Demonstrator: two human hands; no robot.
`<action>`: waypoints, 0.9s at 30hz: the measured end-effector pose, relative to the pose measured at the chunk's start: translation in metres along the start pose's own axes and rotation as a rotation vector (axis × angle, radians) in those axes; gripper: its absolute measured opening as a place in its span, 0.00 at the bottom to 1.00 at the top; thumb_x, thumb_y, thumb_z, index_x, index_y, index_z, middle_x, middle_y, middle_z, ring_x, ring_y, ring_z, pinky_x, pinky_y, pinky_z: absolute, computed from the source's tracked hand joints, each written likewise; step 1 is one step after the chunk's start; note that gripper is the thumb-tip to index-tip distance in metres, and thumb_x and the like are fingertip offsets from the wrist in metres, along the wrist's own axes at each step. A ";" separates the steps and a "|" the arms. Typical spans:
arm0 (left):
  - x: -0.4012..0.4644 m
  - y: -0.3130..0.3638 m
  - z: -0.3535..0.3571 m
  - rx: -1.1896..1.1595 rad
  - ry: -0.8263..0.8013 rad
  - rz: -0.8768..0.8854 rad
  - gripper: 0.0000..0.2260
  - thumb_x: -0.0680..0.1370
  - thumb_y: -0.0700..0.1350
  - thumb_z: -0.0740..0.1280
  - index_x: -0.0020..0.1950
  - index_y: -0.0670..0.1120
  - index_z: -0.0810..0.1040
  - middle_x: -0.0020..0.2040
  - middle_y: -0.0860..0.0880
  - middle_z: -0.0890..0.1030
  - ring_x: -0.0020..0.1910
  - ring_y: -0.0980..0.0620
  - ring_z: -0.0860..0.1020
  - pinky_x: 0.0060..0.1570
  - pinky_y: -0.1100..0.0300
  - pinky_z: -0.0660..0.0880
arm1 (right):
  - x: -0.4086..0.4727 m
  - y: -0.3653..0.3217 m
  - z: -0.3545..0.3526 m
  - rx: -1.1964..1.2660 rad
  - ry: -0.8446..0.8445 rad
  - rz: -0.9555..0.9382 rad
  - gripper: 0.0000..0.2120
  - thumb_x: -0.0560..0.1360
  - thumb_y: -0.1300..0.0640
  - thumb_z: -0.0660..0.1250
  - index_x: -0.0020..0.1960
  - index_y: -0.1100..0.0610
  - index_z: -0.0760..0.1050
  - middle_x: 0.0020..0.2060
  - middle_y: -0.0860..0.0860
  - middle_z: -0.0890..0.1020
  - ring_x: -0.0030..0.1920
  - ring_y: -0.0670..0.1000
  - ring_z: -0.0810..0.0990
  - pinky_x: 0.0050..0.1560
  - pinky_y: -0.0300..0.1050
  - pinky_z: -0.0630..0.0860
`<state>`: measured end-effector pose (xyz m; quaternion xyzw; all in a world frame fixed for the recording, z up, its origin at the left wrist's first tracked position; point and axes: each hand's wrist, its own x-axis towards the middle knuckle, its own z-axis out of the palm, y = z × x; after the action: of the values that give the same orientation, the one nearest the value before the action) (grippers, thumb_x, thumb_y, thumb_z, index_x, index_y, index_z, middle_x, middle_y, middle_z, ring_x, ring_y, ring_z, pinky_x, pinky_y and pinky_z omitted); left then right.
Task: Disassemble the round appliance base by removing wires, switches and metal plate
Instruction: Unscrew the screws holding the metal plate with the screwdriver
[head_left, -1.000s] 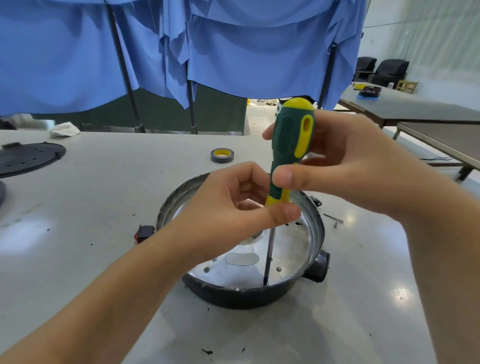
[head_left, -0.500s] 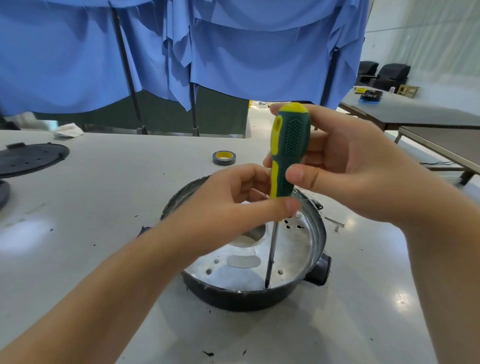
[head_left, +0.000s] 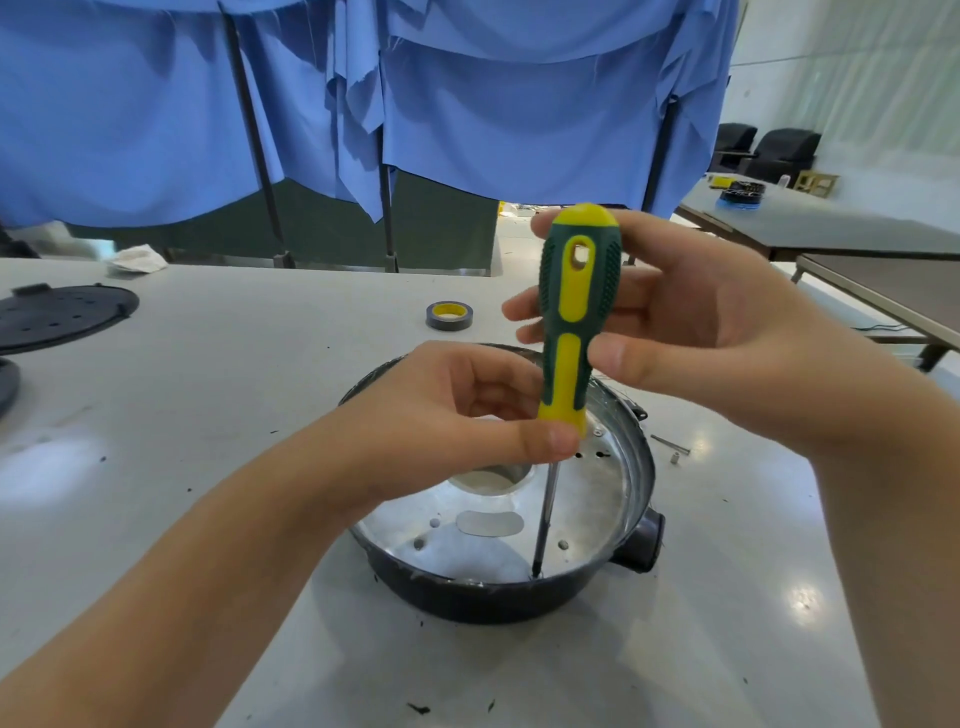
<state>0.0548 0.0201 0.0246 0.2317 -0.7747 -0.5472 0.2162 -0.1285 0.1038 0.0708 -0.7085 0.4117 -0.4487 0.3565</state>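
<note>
Gripping a green-yellow screwdriver (head_left: 576, 312) with both hands: right hand (head_left: 691, 332) wraps the upper handle, fingers behind, thumb in front; left hand (head_left: 457, 421) pinches the lower yellow collar between thumb and curled fingers. Shaft runs down, near upright, tip at the near edge of the metal plate (head_left: 587, 514) inside the round appliance base (head_left: 498, 597), which sits mid-desk (head_left: 260, 395). Left hand blocks the plate's far-left part. Black knob (head_left: 644, 543) on base's right side. Loose screws (head_left: 671, 447) just right of base. Tape roll (head_left: 449, 315) behind it. Black perforated disc (head_left: 57, 317) far left. Blue cloth (head_left: 467, 93) hangs behind the desk.
</note>
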 end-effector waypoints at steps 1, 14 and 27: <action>-0.001 0.001 0.001 0.013 0.015 0.002 0.13 0.64 0.50 0.76 0.48 0.52 0.84 0.45 0.50 0.86 0.48 0.50 0.84 0.57 0.49 0.78 | 0.000 -0.002 0.000 -0.021 0.005 0.004 0.28 0.71 0.69 0.66 0.69 0.58 0.67 0.55 0.54 0.83 0.59 0.51 0.81 0.52 0.41 0.78; -0.002 0.005 0.022 0.108 0.200 -0.025 0.23 0.59 0.58 0.78 0.48 0.50 0.79 0.41 0.54 0.84 0.42 0.55 0.83 0.49 0.49 0.82 | 0.004 -0.002 0.008 -0.155 0.137 -0.021 0.23 0.66 0.59 0.73 0.60 0.54 0.74 0.43 0.45 0.85 0.49 0.47 0.84 0.47 0.39 0.80; -0.002 0.002 0.005 -0.095 -0.008 0.010 0.17 0.65 0.48 0.76 0.53 0.48 0.84 0.49 0.50 0.86 0.50 0.51 0.84 0.54 0.59 0.79 | 0.000 0.002 0.000 0.003 0.024 0.016 0.27 0.71 0.68 0.65 0.69 0.57 0.66 0.55 0.55 0.83 0.54 0.53 0.83 0.52 0.43 0.79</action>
<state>0.0528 0.0259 0.0246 0.2152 -0.7499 -0.5832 0.2263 -0.1293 0.1034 0.0694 -0.6994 0.4210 -0.4549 0.3560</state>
